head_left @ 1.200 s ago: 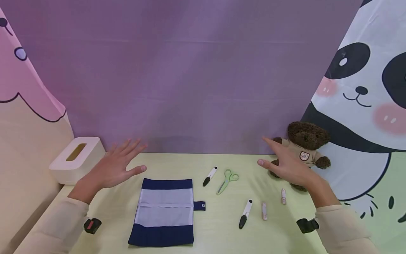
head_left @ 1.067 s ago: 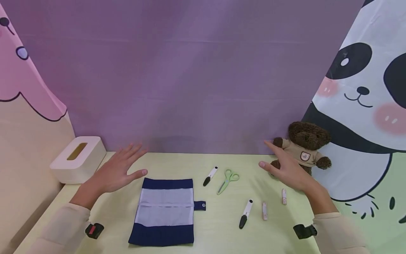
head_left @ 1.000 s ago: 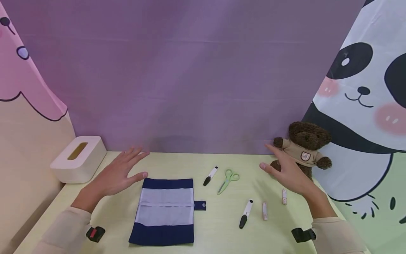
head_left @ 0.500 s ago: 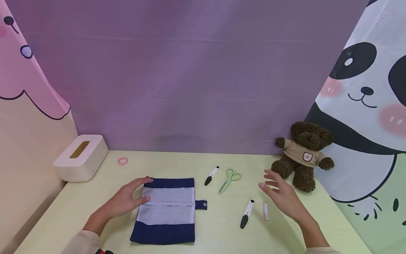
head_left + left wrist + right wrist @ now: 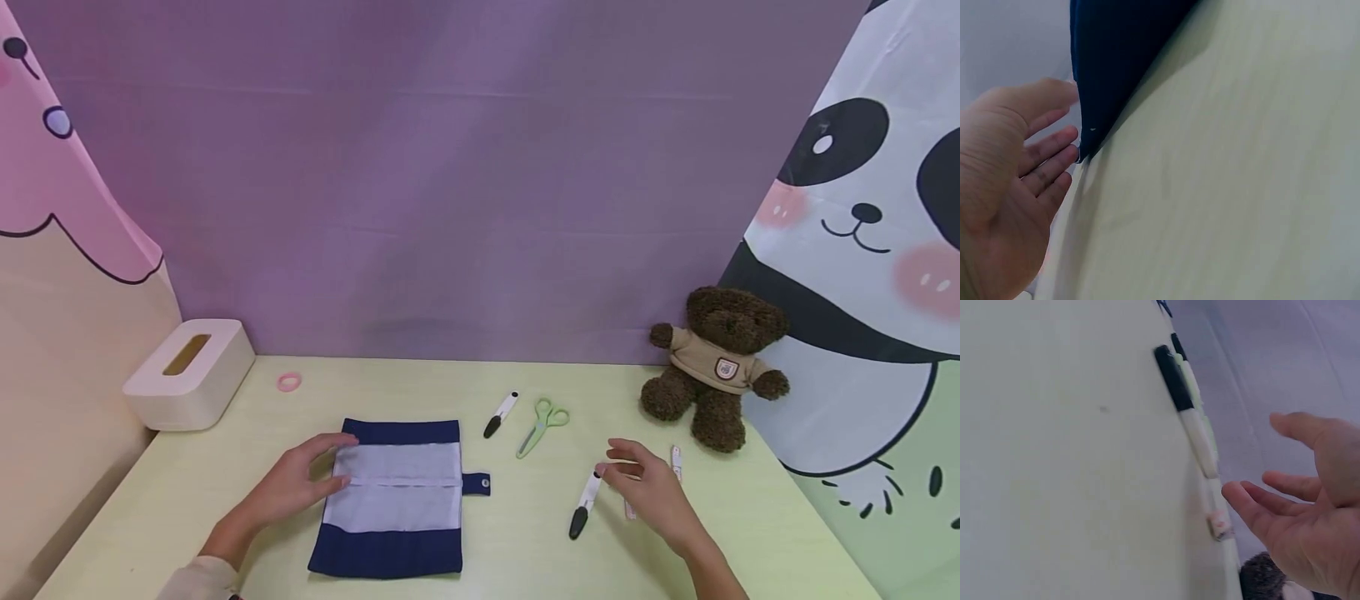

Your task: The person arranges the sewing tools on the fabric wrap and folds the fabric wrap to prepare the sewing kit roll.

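Note:
A navy and pale grey fabric case (image 5: 401, 508) lies flat, its snap tab pointing right. My left hand (image 5: 288, 483) is at its left edge, thumb and fingers parted; the left wrist view has the hand (image 5: 1016, 156) beside a navy corner (image 5: 1110, 69). My right hand (image 5: 648, 492), fingers slightly bent and apart, is over the top end of the nearer black and white marker (image 5: 583, 507) and partly covers a small pink stick (image 5: 630, 510). In the right wrist view this hand (image 5: 1310, 506) holds nothing, near the marker (image 5: 1185, 406) and the stick (image 5: 1220, 524).
Another marker (image 5: 501, 415) and green scissors (image 5: 542, 427) lie behind. A second pink stick (image 5: 677, 463) is right of my right hand, below a brown teddy bear (image 5: 723, 367). A pink ring (image 5: 288, 382) and white tissue box (image 5: 191, 375) are at the back left.
Both hands have come down and nearer from their raised spread, the left to the case's edge, the right inward to the nearer marker. The pink ring has come into view.

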Demonstrator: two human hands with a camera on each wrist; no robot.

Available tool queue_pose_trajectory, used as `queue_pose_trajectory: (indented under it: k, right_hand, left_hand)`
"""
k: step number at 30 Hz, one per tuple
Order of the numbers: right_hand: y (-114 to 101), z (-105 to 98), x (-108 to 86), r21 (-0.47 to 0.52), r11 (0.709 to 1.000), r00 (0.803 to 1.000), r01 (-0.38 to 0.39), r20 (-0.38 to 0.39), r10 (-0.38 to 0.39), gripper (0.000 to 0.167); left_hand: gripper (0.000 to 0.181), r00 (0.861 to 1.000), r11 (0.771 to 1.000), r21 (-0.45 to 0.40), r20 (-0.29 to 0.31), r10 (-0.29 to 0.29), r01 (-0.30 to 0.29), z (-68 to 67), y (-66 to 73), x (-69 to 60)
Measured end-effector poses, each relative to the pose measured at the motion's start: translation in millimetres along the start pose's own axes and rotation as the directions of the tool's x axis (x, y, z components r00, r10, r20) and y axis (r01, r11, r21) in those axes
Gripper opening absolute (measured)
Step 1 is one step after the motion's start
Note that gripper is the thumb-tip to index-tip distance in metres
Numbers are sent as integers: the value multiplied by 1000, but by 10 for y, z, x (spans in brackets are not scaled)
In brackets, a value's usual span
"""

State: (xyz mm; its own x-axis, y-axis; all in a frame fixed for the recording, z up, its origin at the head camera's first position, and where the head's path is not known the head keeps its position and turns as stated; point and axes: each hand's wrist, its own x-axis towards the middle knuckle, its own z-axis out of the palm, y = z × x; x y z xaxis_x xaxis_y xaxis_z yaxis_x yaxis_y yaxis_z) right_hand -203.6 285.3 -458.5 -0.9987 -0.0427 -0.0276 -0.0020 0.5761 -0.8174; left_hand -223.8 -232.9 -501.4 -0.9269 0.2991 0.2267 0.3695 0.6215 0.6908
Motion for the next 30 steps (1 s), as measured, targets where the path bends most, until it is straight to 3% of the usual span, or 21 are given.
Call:
queue_pose_trajectory:
  k: [8, 15, 30]
  right_hand:
    - [105, 150, 39, -23, 999, 997, -34, -73, 33, 52]
    - [141, 220, 53, -27, 999, 994, -31, -101, 28, 52]
    - [72, 304, 74, -169, 986, 991, -6, -132, -16, 49]
  left_hand:
    - [52, 1000, 1000, 6, -14, -5, 5, 69, -88, -55]
    - [51, 997, 999, 29, -60, 43, -41, 120, -116, -74]
    - [51, 992, 992, 107, -101, 81, -70, 140, -116, -80]
